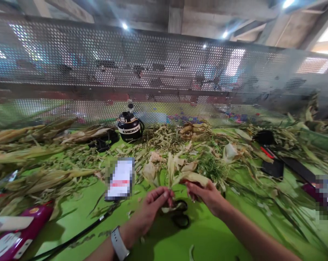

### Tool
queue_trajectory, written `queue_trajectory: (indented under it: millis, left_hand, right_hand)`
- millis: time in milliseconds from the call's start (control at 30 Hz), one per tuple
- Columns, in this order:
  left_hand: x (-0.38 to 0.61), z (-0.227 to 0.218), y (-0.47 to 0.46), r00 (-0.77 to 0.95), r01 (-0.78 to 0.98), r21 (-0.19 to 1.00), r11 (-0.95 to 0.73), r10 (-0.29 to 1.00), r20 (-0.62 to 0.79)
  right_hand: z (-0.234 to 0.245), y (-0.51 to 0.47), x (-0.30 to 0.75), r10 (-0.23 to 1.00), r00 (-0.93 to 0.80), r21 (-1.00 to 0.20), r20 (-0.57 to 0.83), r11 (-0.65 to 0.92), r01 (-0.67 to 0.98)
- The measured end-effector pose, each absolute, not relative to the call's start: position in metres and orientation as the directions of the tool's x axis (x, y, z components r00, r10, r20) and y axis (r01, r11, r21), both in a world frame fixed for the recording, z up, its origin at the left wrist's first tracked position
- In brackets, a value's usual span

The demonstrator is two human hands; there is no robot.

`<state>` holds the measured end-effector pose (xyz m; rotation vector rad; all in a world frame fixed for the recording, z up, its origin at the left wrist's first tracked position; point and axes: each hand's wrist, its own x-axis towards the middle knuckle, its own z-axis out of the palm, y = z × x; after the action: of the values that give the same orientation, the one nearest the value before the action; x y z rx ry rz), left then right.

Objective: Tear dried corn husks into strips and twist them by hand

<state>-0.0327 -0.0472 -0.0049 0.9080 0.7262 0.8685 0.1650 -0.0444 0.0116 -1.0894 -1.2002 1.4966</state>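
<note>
My left hand (152,207), with a white watch on its wrist, is closed in a pinch at the base of a pale corn husk (171,167) that stands up between the hands. My right hand (209,197) curls its fingers round a yellowish corn husk strip (196,177), which reaches left toward the upright husk. Whether the two pieces are joined I cannot tell. Under and between the hands lie scissors (181,220) with black loop handles, their blades partly hidden. Just beyond are a pinkish husk bundle (156,157) and green shreds (211,168).
A phone (119,179) stands left of my hands, near a black cable (98,221). A purple device (30,226) lies at lower left. Behind are a black ENERGY jug (129,127), heaped husks (28,154) and a perforated metal screen (158,76). Dark flat objects (297,167) lie right.
</note>
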Motion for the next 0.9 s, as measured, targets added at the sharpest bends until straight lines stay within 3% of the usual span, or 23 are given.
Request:
queue_trajectory:
  millis: [100,167,200,267,367,500,600,700,900]
  left_hand:
    - [-0.035,0.002,-0.042,0.342,-0.429,0.822,0.373,0.910,-0.235]
    - [-0.036,0.006,-0.040,0.298,-0.486,0.784,0.385,0.917,-0.265]
    - [-0.036,0.007,-0.039,0.285,-0.512,0.766,0.387,0.919,-0.274]
    - [-0.036,0.007,-0.038,0.275,-0.553,0.735,0.393,0.919,-0.283]
    - [-0.037,0.004,-0.035,0.275,-0.574,0.720,0.390,0.920,-0.279]
    - [-0.040,-0.001,-0.030,0.260,-0.585,0.717,0.379,0.925,-0.277]
    - [-0.041,-0.003,-0.025,0.241,-0.611,0.701,0.367,0.930,-0.278]
    - [-0.041,-0.004,-0.022,0.233,-0.649,0.672,0.356,0.934,-0.269]
    - [-0.043,-0.009,-0.022,0.257,-0.667,0.645,0.373,0.928,-0.271]
  right_hand:
    - [0.021,-0.026,0.182,0.999,-0.037,-0.996,-0.032,-0.028,0.081]
    - [0.032,-0.005,0.195,0.996,0.054,-0.929,0.067,0.043,0.368]
    - [0.038,0.007,0.201,0.989,0.073,-0.824,0.128,0.065,0.563]
    - [0.049,0.034,0.209,0.985,-0.012,-0.422,0.171,0.084,0.903]
    - [0.053,0.071,0.208,0.989,-0.016,-0.249,0.148,0.053,0.967]
    - [0.038,0.101,0.193,0.998,-0.048,-0.112,0.048,0.053,0.992]
    - [0.033,0.109,0.188,0.997,-0.073,-0.098,0.005,0.073,0.992]
    - [0.046,0.112,0.195,0.996,-0.084,-0.177,-0.024,0.078,0.981]
    - [0.099,0.107,0.217,0.987,-0.092,-0.572,-0.133,0.000,0.820]
